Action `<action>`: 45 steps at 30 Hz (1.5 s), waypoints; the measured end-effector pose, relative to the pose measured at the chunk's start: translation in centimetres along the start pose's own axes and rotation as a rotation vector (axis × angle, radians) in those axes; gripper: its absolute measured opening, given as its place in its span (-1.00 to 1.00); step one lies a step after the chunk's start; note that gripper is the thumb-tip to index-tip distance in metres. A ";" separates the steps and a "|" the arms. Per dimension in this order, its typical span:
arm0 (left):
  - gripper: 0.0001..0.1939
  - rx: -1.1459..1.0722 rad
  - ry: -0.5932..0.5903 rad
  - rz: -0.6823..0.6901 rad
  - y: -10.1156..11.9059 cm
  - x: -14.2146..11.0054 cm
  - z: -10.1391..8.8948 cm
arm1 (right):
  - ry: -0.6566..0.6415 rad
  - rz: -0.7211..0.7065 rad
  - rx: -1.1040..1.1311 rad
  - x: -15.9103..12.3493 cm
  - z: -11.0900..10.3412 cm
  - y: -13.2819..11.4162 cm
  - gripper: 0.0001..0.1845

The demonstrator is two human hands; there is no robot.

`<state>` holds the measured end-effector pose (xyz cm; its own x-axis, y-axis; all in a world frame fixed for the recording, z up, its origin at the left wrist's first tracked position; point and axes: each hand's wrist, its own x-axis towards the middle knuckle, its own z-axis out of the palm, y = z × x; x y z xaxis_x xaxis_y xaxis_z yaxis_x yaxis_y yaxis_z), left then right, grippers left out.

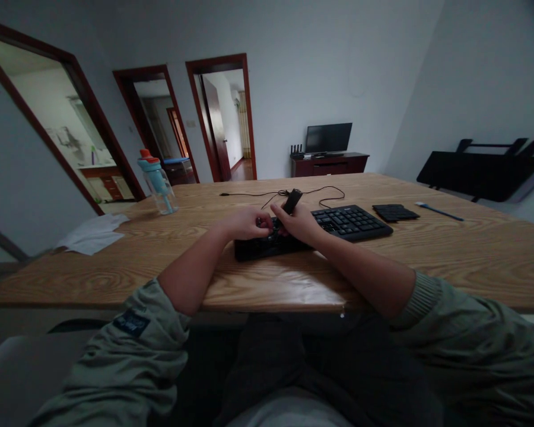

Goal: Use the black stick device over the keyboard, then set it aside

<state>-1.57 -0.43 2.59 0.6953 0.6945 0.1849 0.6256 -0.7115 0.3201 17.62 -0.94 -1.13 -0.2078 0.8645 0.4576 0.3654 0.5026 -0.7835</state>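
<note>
A black keyboard (355,222) lies on the wooden table in front of me, its left part beneath my hands. My right hand (300,222) is closed round a black stick-shaped tool (292,201). Its thick end points up and away from me, while its lower end is hidden at the keys. My left hand (248,224) rests at the keyboard's left part with its fingers curled together. Whatever they pinch, if anything, is too small to make out. A thin black cable (333,188) runs in loops behind the keyboard.
Right of the keyboard lies a group of loose black keycaps (395,212), then a blue-handled brush (440,211). A bottle with a red lid (160,187) stands at the left, near white paper sheets (93,234). The table's front edge (267,307) is close to me.
</note>
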 end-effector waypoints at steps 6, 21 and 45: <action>-0.76 -0.059 0.029 -0.039 0.6 -1.7 0.8 | 0.030 -0.099 0.058 -0.3 0.3 -0.2 -0.53; -0.76 0.016 -0.059 -0.035 0.3 -1.3 1.3 | 0.022 -0.162 0.044 -0.5 0.0 -0.2 -0.51; -0.83 -0.018 -0.002 -0.041 -0.4 -1.1 1.3 | 0.066 0.017 0.238 0.0 0.3 1.1 -0.64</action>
<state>-2.06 -1.06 1.03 0.6699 0.7228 0.1695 0.6469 -0.6804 0.3443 17.72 -0.43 -2.11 -0.1408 0.8744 0.4643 0.1428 0.4820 -0.8645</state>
